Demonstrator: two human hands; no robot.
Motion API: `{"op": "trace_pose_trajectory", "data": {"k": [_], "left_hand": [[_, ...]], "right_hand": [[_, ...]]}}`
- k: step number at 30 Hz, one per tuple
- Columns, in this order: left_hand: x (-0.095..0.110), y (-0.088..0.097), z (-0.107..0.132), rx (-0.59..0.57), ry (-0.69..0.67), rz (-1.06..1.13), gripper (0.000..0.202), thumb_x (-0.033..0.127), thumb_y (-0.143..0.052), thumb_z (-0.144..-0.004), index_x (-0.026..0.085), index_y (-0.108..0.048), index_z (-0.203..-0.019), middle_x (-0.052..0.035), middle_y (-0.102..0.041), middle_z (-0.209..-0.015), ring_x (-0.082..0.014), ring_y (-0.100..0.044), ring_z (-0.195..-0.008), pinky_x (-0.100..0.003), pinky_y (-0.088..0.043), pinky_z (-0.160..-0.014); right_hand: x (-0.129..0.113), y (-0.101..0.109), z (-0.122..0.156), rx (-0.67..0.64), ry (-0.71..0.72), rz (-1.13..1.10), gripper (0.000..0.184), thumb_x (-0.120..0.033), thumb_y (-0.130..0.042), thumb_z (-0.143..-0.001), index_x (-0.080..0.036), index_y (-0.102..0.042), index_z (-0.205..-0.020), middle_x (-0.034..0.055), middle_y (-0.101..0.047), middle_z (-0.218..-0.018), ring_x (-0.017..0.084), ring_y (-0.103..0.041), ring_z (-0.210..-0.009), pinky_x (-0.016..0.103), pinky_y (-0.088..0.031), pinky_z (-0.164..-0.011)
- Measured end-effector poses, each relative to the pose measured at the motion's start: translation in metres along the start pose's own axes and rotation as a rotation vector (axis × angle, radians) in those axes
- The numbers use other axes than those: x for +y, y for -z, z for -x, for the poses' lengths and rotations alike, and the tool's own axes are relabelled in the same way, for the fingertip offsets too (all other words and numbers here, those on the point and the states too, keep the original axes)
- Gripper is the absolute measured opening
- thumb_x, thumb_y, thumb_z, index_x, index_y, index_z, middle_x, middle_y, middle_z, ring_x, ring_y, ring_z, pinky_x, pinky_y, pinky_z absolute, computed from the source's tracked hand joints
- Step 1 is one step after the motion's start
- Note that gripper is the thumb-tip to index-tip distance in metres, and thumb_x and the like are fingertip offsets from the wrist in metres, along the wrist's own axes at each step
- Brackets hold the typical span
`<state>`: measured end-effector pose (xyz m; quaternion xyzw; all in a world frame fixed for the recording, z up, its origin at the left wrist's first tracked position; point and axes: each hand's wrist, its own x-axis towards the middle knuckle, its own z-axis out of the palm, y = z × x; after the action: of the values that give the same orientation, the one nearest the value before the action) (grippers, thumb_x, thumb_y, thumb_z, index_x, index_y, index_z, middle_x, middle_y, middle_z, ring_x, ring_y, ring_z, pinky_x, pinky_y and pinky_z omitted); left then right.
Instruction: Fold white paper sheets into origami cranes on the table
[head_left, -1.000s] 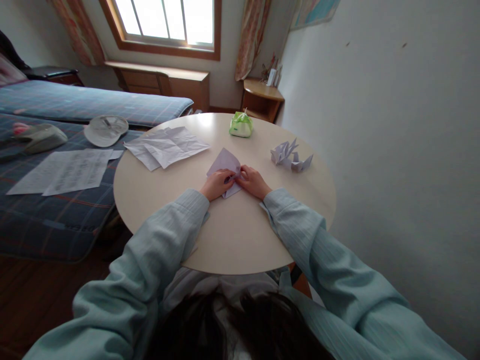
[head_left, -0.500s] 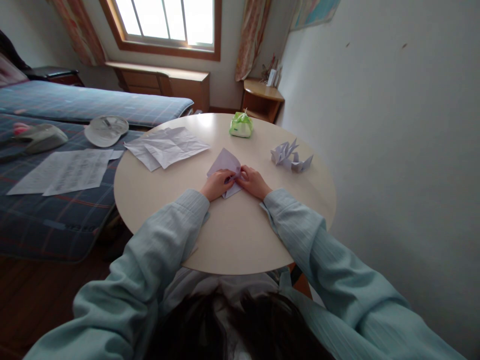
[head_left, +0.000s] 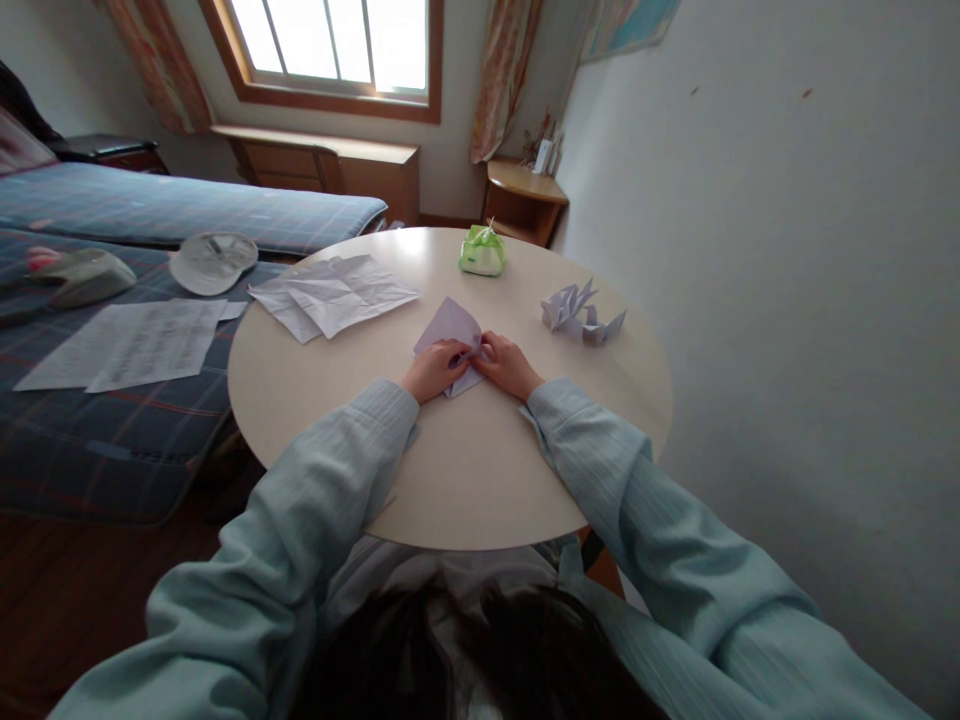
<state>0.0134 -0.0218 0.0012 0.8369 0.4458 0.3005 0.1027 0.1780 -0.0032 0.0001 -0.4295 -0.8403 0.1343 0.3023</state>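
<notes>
A pale lilac folded paper (head_left: 452,325) lies on the round beige table (head_left: 465,470) in front of me. My left hand (head_left: 435,367) rests on its near left part with fingers curled and pressed onto the sheet. My right hand (head_left: 508,363) meets it from the right, fingertips pinching the paper's near edge. Both hands touch each other over the fold. The part of the paper under the fingers is hidden.
Crumpled white sheets (head_left: 334,292) lie at the table's left. A green tissue pack (head_left: 482,251) stands at the far side, folded paper figures (head_left: 579,311) at the right. A bed (head_left: 112,300) with printed pages and a cap sits left; a white wall is close on the right.
</notes>
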Motion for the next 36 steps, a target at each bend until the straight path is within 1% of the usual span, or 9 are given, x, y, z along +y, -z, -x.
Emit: {"op": "trace_pose_trajectory", "data": {"k": [11, 16, 20, 24, 28, 36], "left_hand": [[-0.002, -0.001, 0.0, 0.008, -0.011, 0.007, 0.021, 0.021, -0.051, -0.075, 0.014, -0.062, -0.092, -0.006, -0.065, -0.084, -0.0154, -0.058, -0.078, -0.026, -0.045, -0.075], [-0.002, -0.001, 0.0, 0.0, 0.005, -0.018, 0.021, 0.02, -0.051, -0.074, 0.013, -0.062, -0.092, -0.0068, -0.065, -0.084, -0.0156, -0.058, -0.076, -0.026, -0.045, -0.073], [-0.001, -0.001, 0.0, 0.005, 0.015, -0.005, 0.026, 0.019, -0.053, -0.073, 0.014, -0.061, -0.096, -0.0065, -0.065, -0.09, -0.0155, -0.059, -0.079, -0.025, -0.046, -0.074], [0.0, 0.001, 0.001, 0.021, 0.011, 0.061, 0.03, 0.016, -0.052, -0.073, 0.016, -0.059, -0.102, -0.0053, -0.065, -0.094, -0.0141, -0.059, -0.082, -0.024, -0.047, -0.076], [0.002, 0.003, 0.002, 0.044, 0.046, 0.067, 0.029, 0.017, -0.052, -0.073, 0.016, -0.06, -0.101, -0.0042, -0.067, -0.09, -0.0131, -0.06, -0.077, -0.023, -0.047, -0.072], [0.0, 0.003, 0.002, 0.016, 0.06, 0.049, 0.032, 0.015, -0.054, -0.071, 0.017, -0.062, -0.102, -0.0042, -0.067, -0.094, -0.0135, -0.06, -0.078, -0.022, -0.047, -0.073]], "right_hand": [[0.003, -0.001, 0.0, 0.009, 0.007, 0.017, 0.016, -0.026, -0.053, -0.074, -0.018, -0.05, -0.088, 0.0063, -0.06, -0.085, 0.018, -0.054, -0.08, 0.028, -0.041, -0.072], [0.003, -0.002, -0.001, 0.01, 0.001, 0.018, 0.026, -0.024, -0.055, -0.073, -0.016, -0.049, -0.098, 0.0088, -0.061, -0.093, 0.019, -0.055, -0.086, 0.03, -0.041, -0.077], [0.002, -0.001, -0.001, 0.015, -0.004, -0.01, 0.028, -0.02, -0.052, -0.074, -0.017, -0.049, -0.103, 0.0078, -0.061, -0.098, 0.019, -0.056, -0.09, 0.029, -0.042, -0.079], [-0.002, 0.003, 0.0, -0.017, -0.042, -0.02, 0.019, -0.018, -0.048, -0.076, -0.018, -0.056, -0.093, 0.0048, -0.064, -0.091, 0.017, -0.059, -0.085, 0.026, -0.042, -0.074], [-0.004, 0.005, 0.001, -0.017, -0.059, -0.054, 0.018, -0.018, -0.047, -0.077, -0.019, -0.061, -0.088, 0.0028, -0.067, -0.085, 0.016, -0.06, -0.08, 0.024, -0.041, -0.07], [-0.009, 0.007, 0.001, -0.004, -0.07, -0.132, 0.018, -0.028, -0.052, -0.076, -0.017, -0.061, -0.086, 0.0022, -0.065, -0.081, 0.014, -0.057, -0.074, 0.022, -0.04, -0.067]]}}
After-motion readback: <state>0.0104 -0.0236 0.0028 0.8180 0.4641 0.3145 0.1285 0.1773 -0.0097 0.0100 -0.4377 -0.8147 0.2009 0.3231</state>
